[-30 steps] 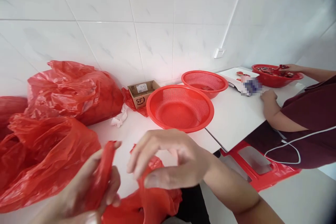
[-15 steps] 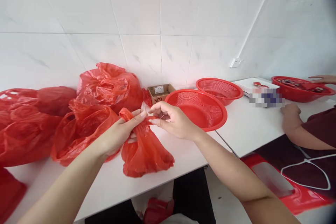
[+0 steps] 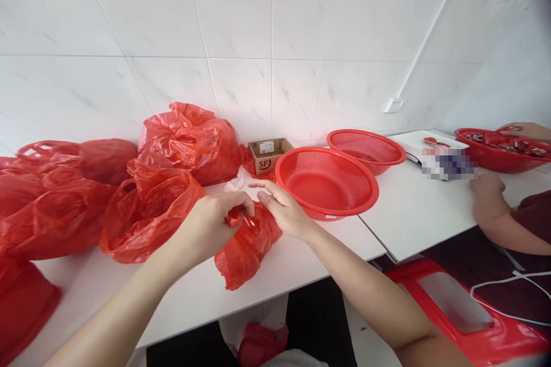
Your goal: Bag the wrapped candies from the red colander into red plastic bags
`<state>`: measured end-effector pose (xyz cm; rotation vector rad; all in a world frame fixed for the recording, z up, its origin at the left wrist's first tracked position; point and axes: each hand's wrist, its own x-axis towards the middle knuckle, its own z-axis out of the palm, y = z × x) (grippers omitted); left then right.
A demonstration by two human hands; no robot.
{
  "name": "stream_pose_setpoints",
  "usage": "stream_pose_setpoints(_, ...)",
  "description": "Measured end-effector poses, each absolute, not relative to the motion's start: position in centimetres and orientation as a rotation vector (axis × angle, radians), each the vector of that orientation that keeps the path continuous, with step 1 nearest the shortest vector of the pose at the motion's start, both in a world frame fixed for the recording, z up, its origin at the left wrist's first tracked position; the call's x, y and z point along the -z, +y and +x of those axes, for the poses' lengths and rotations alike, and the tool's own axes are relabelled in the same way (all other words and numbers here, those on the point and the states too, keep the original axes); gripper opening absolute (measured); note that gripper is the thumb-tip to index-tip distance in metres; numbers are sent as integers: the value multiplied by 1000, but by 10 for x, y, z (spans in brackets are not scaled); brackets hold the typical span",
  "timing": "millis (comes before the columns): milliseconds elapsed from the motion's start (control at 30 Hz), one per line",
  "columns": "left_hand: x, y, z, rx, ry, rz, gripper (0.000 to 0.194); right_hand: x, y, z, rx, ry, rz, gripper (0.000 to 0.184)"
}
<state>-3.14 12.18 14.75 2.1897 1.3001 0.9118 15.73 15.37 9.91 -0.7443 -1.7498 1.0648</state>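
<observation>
A small crumpled red plastic bag (image 3: pixel 247 252) rests on the white table in front of me. My left hand (image 3: pixel 215 223) is closed round gathered plastic at the top of this bag, and a bit of red film shows inside its curled fingers. To the bag's upper right is my right hand (image 3: pixel 282 209), thumb and forefinger stretched out and apart, with nothing visible between them. Its lower edge overlaps the bag in view; whether they touch I cannot tell. An opened red plastic bag (image 3: pixel 142 218) stands left of my left hand.
More full red bags (image 3: pixel 189 143) line the wall and the left side. Behind my hands sits a small cardboard box (image 3: pixel 269 155). Two red perforated baskets (image 3: pixel 327 180) stand to its right. Farther right, a co-worker's hand (image 3: pixel 527 131) is at a filled red basin (image 3: pixel 486 152).
My left hand has turned over and curled round the bag's top. My right hand has let go of the plastic and its fingers have spread. The bag now lies more slumped.
</observation>
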Motion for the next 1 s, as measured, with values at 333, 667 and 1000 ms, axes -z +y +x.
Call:
stream_pose_setpoints(333,-108,117,-34,-1271,1342,2708,41,-91,154,152,-1606,-1600,-486,31)
stream_pose_setpoints(667,-90,105,-47,-1177,1642,2647,50,-79,156,121,-1665,-1013,-475,26)
stream_pose_setpoints(1000,-24,8,-50,-1006,1589,2091,36,-48,219,128,-1252,-919,-838,19)
